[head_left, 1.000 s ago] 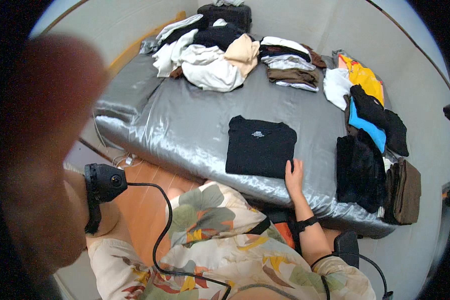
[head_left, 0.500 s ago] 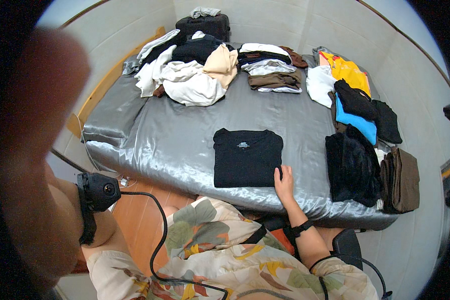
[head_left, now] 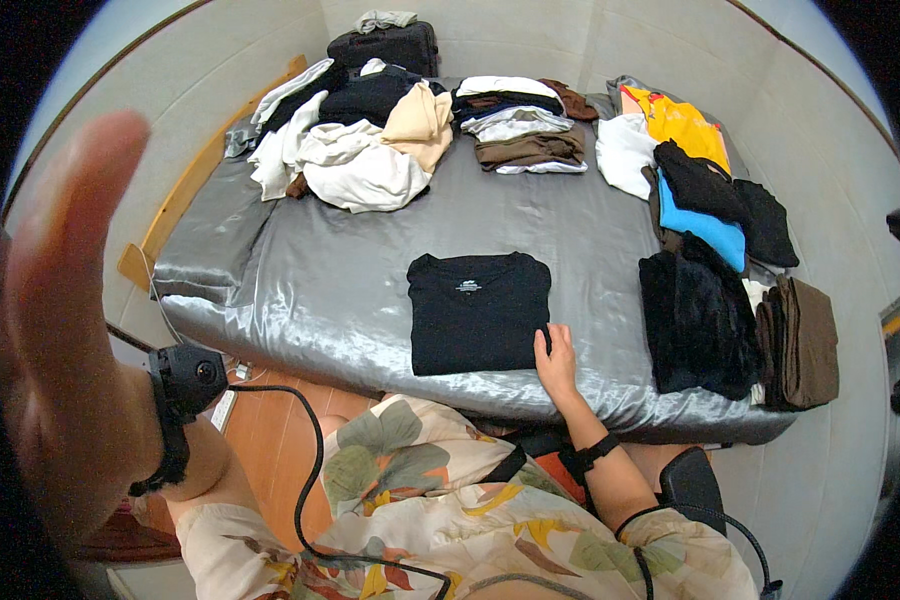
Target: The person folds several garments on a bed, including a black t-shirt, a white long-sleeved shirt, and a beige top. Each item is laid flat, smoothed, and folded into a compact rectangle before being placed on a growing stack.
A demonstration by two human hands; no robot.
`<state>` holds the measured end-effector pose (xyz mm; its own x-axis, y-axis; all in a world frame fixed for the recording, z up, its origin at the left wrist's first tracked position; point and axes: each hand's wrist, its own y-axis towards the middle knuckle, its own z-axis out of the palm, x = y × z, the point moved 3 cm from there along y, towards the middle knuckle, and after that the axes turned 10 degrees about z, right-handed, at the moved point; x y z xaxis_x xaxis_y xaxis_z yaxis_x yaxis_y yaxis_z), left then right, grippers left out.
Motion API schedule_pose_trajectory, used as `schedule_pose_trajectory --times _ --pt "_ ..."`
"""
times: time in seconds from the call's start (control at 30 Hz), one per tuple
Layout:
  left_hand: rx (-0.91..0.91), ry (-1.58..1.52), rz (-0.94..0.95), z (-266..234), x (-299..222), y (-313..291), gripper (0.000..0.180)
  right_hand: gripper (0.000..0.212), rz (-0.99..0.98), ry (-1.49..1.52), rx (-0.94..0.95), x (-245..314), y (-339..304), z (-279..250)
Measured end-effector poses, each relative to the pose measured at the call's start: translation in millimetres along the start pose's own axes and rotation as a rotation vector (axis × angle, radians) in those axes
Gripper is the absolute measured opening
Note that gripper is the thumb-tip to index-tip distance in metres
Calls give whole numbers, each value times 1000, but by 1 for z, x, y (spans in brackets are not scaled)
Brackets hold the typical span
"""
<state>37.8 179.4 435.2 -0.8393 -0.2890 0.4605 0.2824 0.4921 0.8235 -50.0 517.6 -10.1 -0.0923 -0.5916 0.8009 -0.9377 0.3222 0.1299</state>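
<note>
A black T-shirt (head_left: 480,320), folded into a neat rectangle with its neckline at the far side, lies flat on the grey satin-covered bed (head_left: 340,280). My right hand (head_left: 558,360) rests at the shirt's near right corner, thumb touching its edge and fingers loosely extended, gripping nothing. Raised close to the camera at the far left is my left hand (head_left: 65,330). It looks large and blurred, with one digit stretched upward. The rest of its fingers are lost in the dark rim, and nothing shows in it.
A loose heap of white, black and beige clothes (head_left: 360,160) lies at the back left. Beside it stands a folded stack (head_left: 525,125). Along the right sit yellow, blue, black and brown garments (head_left: 705,235). A black suitcase (head_left: 382,48) stands behind. A black cable (head_left: 315,450) hangs from my left wrist.
My left hand has shifted down and come into clearer view, its raised digit now more visible. The view has turned slightly; my right hand stays at the shirt's corner.
</note>
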Motion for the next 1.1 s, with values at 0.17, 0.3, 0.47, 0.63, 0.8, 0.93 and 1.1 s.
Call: schedule_pose_trajectory --times 0.17,0.3,0.47,0.63,0.8,0.93,1.1 --pt "-58 134 -145 11 3 -22 47 39 -34 12 -21 0 0 1" --pt "74 -42 -766 59 -8 -113 38 45 -30 -5 -29 -3 2 2" --pt "313 -425 -1544 156 -55 -290 34 51 71 -6 -20 -4 7 6" --pt "165 -432 -1760 214 -68 -394 48 42 105 77 5 -1 14 2" --pt "295 -270 -1633 262 -29 -417 54 43 62 18 -113 5 51 -9" --pt "426 -325 -1765 283 1 -415 43 35 8 -83 -181 8 121 7" --pt "134 -765 -2130 289 17 -412 17 24 98 38 146 -12 181 39"
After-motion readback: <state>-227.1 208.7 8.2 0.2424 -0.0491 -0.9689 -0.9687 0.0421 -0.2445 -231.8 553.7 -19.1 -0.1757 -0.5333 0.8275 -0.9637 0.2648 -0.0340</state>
